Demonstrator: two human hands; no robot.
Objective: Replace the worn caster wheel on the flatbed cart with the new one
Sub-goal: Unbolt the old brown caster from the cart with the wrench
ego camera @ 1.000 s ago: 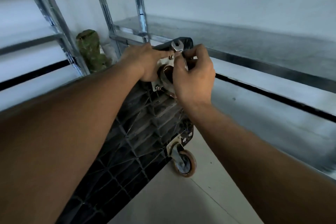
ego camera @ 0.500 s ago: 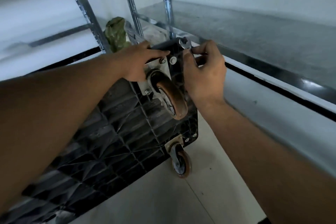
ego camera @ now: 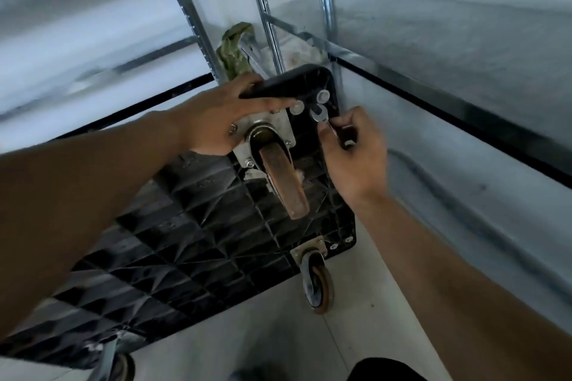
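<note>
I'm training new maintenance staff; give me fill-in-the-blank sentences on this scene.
1. The right hand pinches a small silver open-end ___.
2. The worn brown caster wheel is mounted on the black ribbed plastic flatbed cart's ___.
3. The left hand grips the rim of that ___.
Missing: wrench; underside; cart.

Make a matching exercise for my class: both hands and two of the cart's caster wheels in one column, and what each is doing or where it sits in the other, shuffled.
Column one
1 left hand
2 right hand
3 upper caster wheel
4 lower caster wheel

Column two
A holds the wrench
B stands on the floor
C grips the flatbed cart at its top edge
D sticks out in the air

Pairs: 1-C, 2-A, 3-D, 4-B
</note>
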